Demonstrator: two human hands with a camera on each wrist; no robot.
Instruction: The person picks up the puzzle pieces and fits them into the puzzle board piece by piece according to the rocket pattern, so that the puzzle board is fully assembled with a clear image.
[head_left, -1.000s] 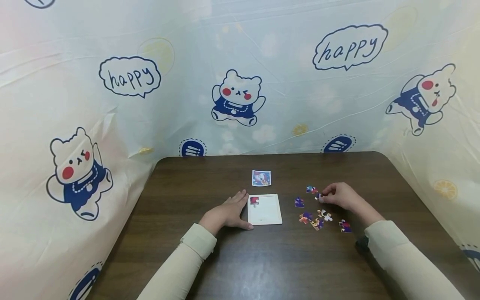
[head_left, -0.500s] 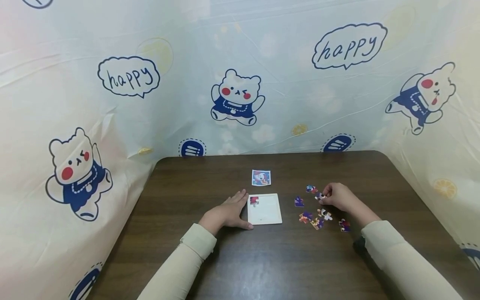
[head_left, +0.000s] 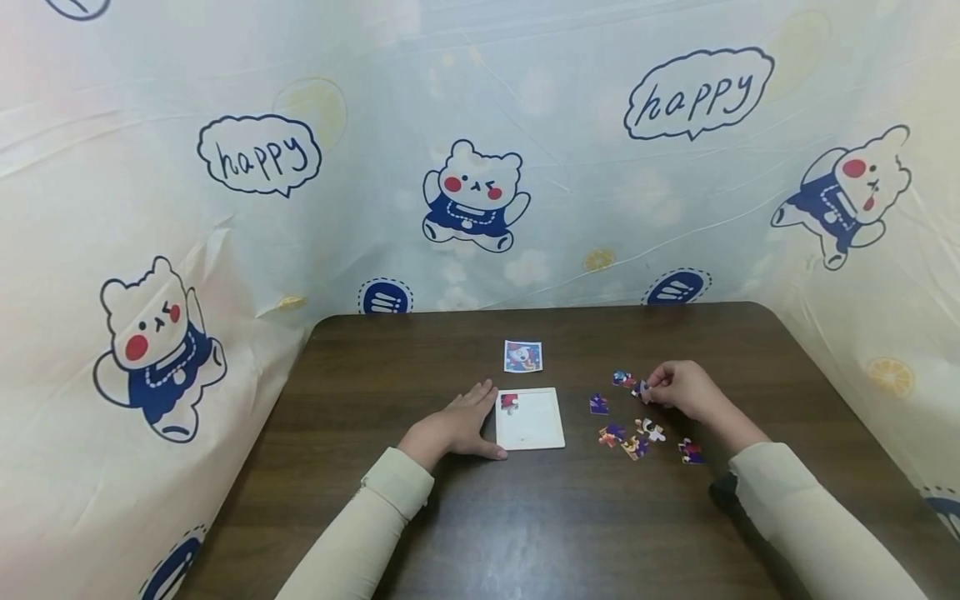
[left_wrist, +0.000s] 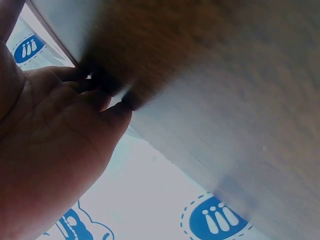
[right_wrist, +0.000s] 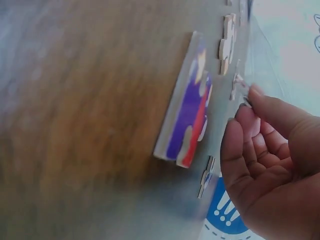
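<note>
In the head view, my left hand [head_left: 457,427] lies spread beside a square white puzzle tray [head_left: 534,429], its thumb and fingertips at the tray's left edge. One red-and-white jigsaw piece [head_left: 509,403] sits in the tray's upper left corner. To the right, my right hand [head_left: 681,390] pinches another jigsaw piece [head_left: 641,391] between thumb and index finger, and the piece looks tilted up. The right wrist view shows that pinched piece [right_wrist: 241,86] nearly edge-on at the fingertips. The left wrist view shows the left palm [left_wrist: 55,135], with the tray hidden.
Several loose jigsaw pieces [head_left: 634,448] lie around the right hand, among them a purple one [head_left: 598,404] and a purple-and-red one [right_wrist: 187,115] nearest the right wrist. A small picture card [head_left: 522,356] lies behind the tray on the brown table [head_left: 375,358]. A printed curtain [head_left: 570,192] hangs behind.
My right hand shifts slightly over the jigsaw piece, which goes from lying flat to tilted up in the pinch. The left hand and tray stay put.
</note>
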